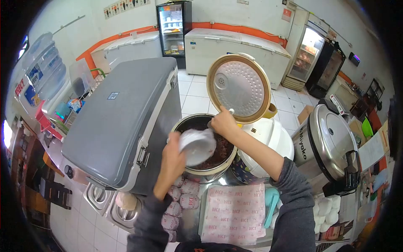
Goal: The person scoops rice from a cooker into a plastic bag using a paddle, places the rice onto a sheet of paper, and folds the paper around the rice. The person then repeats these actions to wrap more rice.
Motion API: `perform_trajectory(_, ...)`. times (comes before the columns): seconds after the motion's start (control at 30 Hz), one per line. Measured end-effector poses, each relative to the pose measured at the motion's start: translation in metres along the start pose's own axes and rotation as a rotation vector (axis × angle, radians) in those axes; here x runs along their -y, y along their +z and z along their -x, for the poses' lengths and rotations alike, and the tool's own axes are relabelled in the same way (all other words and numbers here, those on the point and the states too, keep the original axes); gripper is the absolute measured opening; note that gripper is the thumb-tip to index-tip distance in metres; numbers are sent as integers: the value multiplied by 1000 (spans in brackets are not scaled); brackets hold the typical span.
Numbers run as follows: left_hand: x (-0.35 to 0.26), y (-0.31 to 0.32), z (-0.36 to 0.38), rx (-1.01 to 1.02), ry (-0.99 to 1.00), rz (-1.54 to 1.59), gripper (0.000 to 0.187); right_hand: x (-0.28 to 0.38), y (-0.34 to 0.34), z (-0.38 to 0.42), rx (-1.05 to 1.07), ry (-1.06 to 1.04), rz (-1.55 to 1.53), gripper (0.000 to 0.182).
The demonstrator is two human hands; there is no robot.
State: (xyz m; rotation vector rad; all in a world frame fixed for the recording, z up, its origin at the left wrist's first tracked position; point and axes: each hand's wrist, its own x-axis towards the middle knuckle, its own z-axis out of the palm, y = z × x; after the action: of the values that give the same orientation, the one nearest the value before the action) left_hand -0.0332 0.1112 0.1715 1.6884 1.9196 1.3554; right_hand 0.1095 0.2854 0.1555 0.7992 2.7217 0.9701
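Note:
My left hand [171,161] is closed on a small whitish bowl [198,148], tilted and blurred by motion, over an open rice cooker [200,175]. Dark reddish-brown rice [224,155] fills the pot below it. My right hand [224,123] is a closed fist above the pot's right side. A pale tip shows at its top, perhaps a utensil's handle; the rest of what it grips is hidden. Behind that hand, the cooker's round lid [241,88] stands raised, its dimpled inner side facing me.
Printed paper sheets [233,214] lie in front, beside a turquoise utensil [272,206]. Several wrapped bundles [189,200] sit left of them. A grey cooler box [121,109] flanks the pot; a white cooker [268,145] and a steel Miyako cooker [327,143] stand right.

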Motion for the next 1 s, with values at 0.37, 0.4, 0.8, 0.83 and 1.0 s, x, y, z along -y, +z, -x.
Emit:
perform_trajectory(0.37, 100, 40, 193, -212, -882, 1578, 54, 13, 16, -21, 151, -326, 225, 20)
perform_trajectory(0.4, 95, 44, 190, -188, -913, 1670, 57, 9, 14, -21, 152, -332, 172, 19)
perform_trajectory(0.8, 84, 70, 180, -74, -951, 1850, 70, 2, 42, -41, 112, -418, -385, 9)
perform_trajectory(0.83, 86, 69, 179, -76, -969, 1812, 69, 10, 46, -35, 118, -436, -492, 9)
perform_trajectory(1.0, 91, 62, 165, -151, -1066, 1590, 66, 37, 54, -32, 358, -421, -762, 16)
